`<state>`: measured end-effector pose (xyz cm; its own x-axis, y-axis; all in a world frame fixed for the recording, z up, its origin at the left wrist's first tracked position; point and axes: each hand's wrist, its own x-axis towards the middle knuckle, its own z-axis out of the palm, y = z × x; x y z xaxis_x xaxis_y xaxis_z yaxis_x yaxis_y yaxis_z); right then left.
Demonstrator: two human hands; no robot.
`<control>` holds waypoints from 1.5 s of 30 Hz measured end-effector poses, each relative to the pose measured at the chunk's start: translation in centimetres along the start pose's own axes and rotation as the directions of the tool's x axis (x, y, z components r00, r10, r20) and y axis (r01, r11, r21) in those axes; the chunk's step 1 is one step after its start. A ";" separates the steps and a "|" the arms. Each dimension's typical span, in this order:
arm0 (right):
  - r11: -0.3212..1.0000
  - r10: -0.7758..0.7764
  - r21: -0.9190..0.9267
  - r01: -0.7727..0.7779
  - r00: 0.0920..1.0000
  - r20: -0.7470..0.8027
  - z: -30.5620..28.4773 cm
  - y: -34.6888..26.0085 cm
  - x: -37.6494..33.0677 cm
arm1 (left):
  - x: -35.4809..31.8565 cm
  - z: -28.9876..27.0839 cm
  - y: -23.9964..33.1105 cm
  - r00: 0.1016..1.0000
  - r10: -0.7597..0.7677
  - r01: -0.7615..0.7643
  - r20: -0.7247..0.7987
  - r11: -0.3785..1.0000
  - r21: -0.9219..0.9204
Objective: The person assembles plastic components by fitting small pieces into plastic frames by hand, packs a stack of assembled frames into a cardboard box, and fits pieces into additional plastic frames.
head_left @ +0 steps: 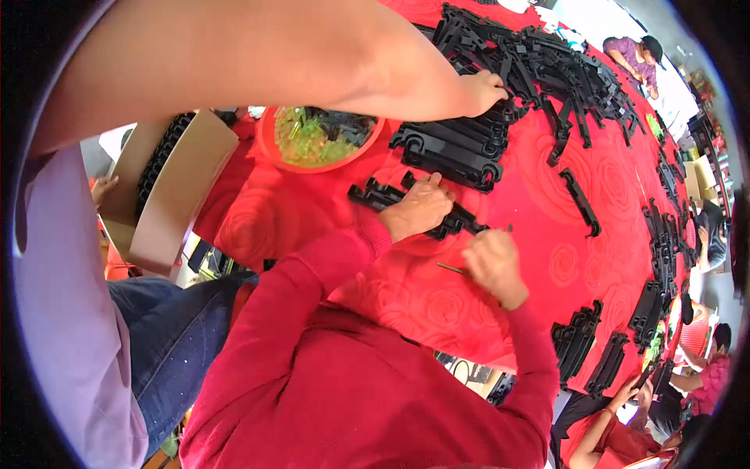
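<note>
My left hand point(422, 208) rests on a row of narrow black plastic strips point(373, 195) lying on the red cloth, fingers curled over and gripping one of them. To its right, my right hand point(494, 266) is raised and slightly blurred, with its fingers closed. What it holds, if anything, is hidden. A thin green stick point(451, 268) shows beside that hand; I cannot tell whether it is held. Behind my left hand lie longer black plastic pieces point(453, 160), side by side. A co-worker's hand point(484, 94) reaches over them from the left.
A red bowl point(267, 144) with small yellow-green pieces stands behind my left arm. At the left is an opened cardboard box point(183, 191) with black parts. A large heap of black parts point(539, 62) covers the far side. One strip point(580, 203) lies alone. Several people sit around at the right.
</note>
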<state>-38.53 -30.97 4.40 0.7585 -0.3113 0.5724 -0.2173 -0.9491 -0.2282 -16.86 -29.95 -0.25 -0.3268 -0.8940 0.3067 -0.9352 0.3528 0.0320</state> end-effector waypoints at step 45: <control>0.678 0.549 0.260 -0.687 0.709 0.442 10.9 34.4 23.5 | 5.0 -1.2 -1.2 0.475 -0.413 0.192 0.777 -0.813 -0.550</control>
<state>-21.43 -70.40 1.44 0.6905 -0.7202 -0.0676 -0.5088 -0.4171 -0.7531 -17.19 -34.49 2.36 0.1251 -0.7848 -0.6070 0.7730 -0.3064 0.5555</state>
